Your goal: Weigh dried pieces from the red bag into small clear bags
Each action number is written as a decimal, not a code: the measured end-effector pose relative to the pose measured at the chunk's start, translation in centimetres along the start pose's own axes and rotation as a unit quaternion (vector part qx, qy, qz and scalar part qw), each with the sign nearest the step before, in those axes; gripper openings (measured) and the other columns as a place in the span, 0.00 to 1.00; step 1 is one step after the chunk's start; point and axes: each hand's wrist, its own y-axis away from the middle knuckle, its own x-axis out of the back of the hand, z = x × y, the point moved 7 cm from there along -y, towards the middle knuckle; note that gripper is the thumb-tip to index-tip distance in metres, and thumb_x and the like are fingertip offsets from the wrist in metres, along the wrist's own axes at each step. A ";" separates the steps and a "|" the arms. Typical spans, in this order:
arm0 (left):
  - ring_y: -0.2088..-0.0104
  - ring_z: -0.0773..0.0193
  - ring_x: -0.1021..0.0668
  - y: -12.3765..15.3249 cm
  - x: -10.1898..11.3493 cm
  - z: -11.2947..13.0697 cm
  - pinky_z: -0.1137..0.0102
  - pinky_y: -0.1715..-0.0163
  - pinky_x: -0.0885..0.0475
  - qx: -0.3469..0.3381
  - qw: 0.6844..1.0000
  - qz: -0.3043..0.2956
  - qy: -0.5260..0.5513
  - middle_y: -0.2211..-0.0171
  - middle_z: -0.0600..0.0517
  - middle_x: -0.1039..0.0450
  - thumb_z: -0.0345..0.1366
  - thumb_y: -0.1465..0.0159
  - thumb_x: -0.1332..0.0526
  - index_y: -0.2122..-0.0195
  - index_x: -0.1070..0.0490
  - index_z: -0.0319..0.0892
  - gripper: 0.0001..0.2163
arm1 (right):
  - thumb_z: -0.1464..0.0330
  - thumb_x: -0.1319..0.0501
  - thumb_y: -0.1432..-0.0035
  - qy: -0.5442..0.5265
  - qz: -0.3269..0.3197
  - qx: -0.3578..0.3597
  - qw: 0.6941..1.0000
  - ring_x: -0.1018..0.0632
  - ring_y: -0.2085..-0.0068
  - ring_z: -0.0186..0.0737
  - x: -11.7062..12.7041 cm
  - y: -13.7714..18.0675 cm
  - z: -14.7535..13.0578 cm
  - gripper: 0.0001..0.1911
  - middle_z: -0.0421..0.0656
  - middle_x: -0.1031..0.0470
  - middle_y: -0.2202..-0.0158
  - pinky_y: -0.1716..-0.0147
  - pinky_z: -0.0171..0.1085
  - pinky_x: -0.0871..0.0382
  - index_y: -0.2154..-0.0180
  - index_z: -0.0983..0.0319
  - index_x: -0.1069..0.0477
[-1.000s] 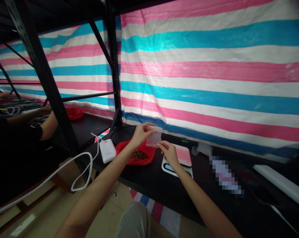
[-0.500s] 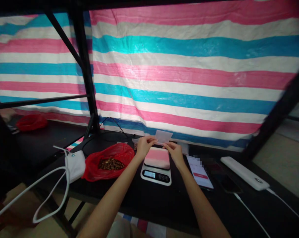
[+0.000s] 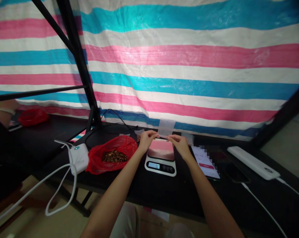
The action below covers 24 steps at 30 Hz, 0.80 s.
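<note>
1. I have the clear plastic bag (image 3: 166,126) in the middle of my view, upright over the back edge of the scale, in front of the striped sheet (image 3: 189,77). I can't tell whether its lower edge touches the scale.
2. My left hand (image 3: 147,141) pinches the bag's near edge on the left, thumb and fingertips closed together.
3. My right hand (image 3: 180,145) has the same edge from the right, also in a closed fingertip pinch.
4. Below sits the scale (image 3: 161,151), pink-topped and white-bodied, its lit display apparently reading 0.0.
5. Just left of my left forearm is an open red bag (image 3: 97,158) holding small brown pieces (image 3: 115,156).
6. A small packet (image 3: 139,135) lies behind my left hand, and another clear bag (image 3: 189,139) behind my right.
7. Farther right I see a lit phone (image 3: 204,162), a dark phone (image 3: 236,172) and a long white device (image 3: 253,163) with a cable.
8. Left of the red bag, a white box (image 3: 79,158) stands among looped white cable (image 3: 74,185).
</note>
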 end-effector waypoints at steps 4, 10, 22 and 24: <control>0.77 0.68 0.26 0.2 0.0 -0.1 0.74 0.73 0.31 -0.017 0.999 0.008 -0.028 0.75 0.49 0.23 0.37 0.44 0.40 0.70 0.26 0.37 0.08 | 0.56 0.39 0.52 -0.005 0.006 -0.013 1.000 0.33 0.82 0.32 0.1 0.3 -0.2 0.18 0.46 0.23 0.77 0.82 0.33 0.41 0.70 0.66 0.23; 0.77 0.69 0.27 0.5 0.1 0.3 0.75 0.73 0.33 -0.020 0.998 0.020 -0.053 0.75 0.51 0.24 0.36 0.43 0.41 0.70 0.27 0.37 0.08 | 0.56 0.39 0.53 -0.001 0.010 -0.023 1.000 0.33 0.82 0.32 0.2 0.4 -0.3 0.19 0.46 0.22 0.75 0.82 0.33 0.40 0.69 0.66 0.23; 0.76 0.68 0.27 1.2 0.4 0.9 0.74 0.74 0.35 -0.038 0.993 0.063 -0.096 0.76 0.52 0.25 0.39 0.42 0.42 0.69 0.26 0.39 0.09 | 0.58 0.37 0.54 -0.061 0.028 -0.024 0.997 0.33 0.82 0.31 0.2 0.3 -0.3 0.16 0.45 0.23 0.77 0.83 0.32 0.40 0.74 0.66 0.25; 0.77 0.68 0.28 1.3 0.4 1.1 0.74 0.74 0.36 -0.043 0.990 0.071 -0.113 0.76 0.53 0.25 0.39 0.41 0.42 0.70 0.26 0.39 0.09 | 0.58 0.37 0.54 -0.060 0.032 -0.021 0.997 0.33 0.82 0.31 0.2 0.4 -0.3 0.15 0.45 0.24 0.78 0.83 0.32 0.40 0.74 0.65 0.25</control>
